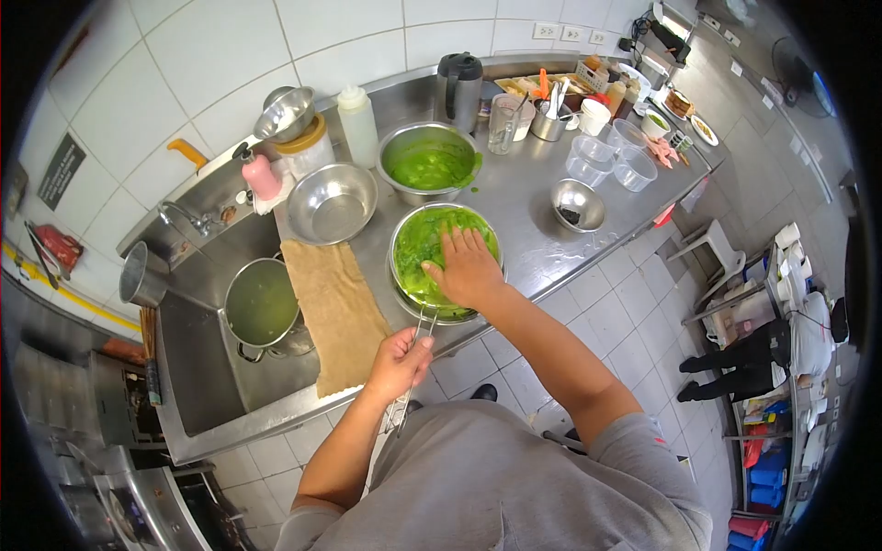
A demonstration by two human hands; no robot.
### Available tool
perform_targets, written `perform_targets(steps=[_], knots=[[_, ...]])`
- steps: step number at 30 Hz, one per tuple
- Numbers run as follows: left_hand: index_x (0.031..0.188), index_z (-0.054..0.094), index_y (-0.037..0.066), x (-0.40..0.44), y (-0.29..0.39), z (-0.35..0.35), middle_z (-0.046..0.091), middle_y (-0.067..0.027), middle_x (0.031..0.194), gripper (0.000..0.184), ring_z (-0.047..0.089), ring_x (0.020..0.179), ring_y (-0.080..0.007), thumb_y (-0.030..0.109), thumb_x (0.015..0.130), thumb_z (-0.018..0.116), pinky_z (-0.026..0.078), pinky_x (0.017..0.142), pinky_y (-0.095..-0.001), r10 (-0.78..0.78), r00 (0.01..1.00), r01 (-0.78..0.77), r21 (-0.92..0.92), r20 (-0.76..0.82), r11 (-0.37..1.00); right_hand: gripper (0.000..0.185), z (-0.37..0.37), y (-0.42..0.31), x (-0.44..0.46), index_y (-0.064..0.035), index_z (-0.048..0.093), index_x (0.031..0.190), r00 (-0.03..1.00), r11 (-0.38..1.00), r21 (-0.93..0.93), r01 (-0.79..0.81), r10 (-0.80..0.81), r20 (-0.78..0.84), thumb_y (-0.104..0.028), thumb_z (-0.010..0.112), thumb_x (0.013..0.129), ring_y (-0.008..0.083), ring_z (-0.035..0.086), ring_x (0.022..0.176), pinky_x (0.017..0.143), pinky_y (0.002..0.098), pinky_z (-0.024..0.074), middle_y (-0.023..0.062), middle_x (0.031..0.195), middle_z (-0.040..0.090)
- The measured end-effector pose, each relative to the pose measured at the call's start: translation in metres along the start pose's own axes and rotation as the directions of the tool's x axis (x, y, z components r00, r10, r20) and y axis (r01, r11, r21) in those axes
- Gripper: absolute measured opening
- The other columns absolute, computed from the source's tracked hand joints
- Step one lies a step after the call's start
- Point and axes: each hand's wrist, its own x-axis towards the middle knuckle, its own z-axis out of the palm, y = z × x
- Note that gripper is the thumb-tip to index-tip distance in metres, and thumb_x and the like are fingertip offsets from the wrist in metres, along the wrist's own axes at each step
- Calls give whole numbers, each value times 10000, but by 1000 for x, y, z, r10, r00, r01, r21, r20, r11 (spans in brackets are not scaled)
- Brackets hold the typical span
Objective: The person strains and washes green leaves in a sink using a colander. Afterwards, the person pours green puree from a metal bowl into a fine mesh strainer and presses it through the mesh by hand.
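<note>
r. hand (466, 264) lies flat, fingers slightly spread, on green mash (415, 246) in a strainer (415, 298) over a steel bowl (455, 320), nr the front edge of the worktop (531, 211); l. hand (401, 361) is closed round the strainer's handle (425, 321). just behind: a 2nd bowl (413, 195), green-smeared inside. left, a steel basin (333, 216), tan cloth (333, 308) & a pot (294, 342) of greenish liquid (260, 298) in the sink (193, 376); right, a small bowl (588, 202) w/ dark bits (570, 216).

- right hand (473, 268) covers part of green pulp (424, 241)
- left hand (401, 365) hides part of wire handle (427, 320)
- lower bowl (467, 320) mostly hidden below pulp
- pot (292, 342): bottom lost under cloudy liquid (262, 303)
- wall sign (61, 172): lettering too small to read
- grey shirt (524, 496) cut off by bottom edge
</note>
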Motion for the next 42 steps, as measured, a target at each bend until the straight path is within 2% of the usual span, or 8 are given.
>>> perform_targets(steps=[11,13,16,19,23,28,35,42], knots=[[943,556,69,-8,17,1,529,-2,658,221,401,446,-66,225,1081,627,312,412,-241,39,997,-40,25,61,999,818,-4,-6,0,92,321,1585,1000,999,50,-4,6,-28,-567,333,1100,431,369,1509,1278,497,227,297,1612,400],[924,547,72,-3,14,-1,528,0,655,229,402,446,-65,220,1082,624,311,411,-241,16,999,-18,63,34,998,767,-5,-9,-1,83,406,1544,998,999,-34,30,-32,-61,-532,420,1086,410,434,1461,1258,490,269,276,1569,464],[901,539,69,-1,16,1,531,1,656,237,409,454,-67,203,1083,611,313,418,-252,-22,1000,23,111,-11,994,709,-10,-10,-3,70,492,1489,985,998,19,53,-49,-166,-484,536,1049,382,489,1401,1230,483,315,247,1504,532],[891,534,70,-2,21,7,531,4,655,244,409,452,-66,201,1085,606,312,419,-251,-21,999,24,105,-27,994,712,-15,-8,-2,48,492,1497,954,998,16,65,-58,-295,-459,614,1012,422,452,1424,1229,487,326,262,1517,518],[894,535,78,0,20,7,529,12,652,243,398,442,-59,206,1087,610,307,414,-238,-8,1000,9,82,-23,997,727,-11,-4,3,67,488,1490,950,999,24,29,-21,-313,-458,625,1006,420,452,1424,1231,490,324,266,1518,512],[905,543,79,1,15,2,529,11,656,230,395,442,-59,203,1084,616,304,415,-236,16,1000,-17,40,17,999,772,-7,-5,7,99,403,1534,961,989,87,-121,139,-240,-473,560,1040,417,429,1450,1243,497,303,291,1533,484],[984,587,61,-2,6,-7,531,14,659,175,415,465,-61,203,1081,619,307,422,-241,-13,998,8,68,64,998,732,14,-6,2,77,365,1570,982,989,81,-123,134,-137,-476,412,1094,412,372,1500,1274,497,232,275,1595,422],[922,539,79,-6,12,-4,537,-8,665,215,408,452,-64,192,1076,636,301,420,-234,-11,996,7,44,87,999,797,17,-7,3,84,323,1590,986,978,119,-169,169,11,-550,267,1110,420,286,1553,1299,495,162,286,1653,333]])
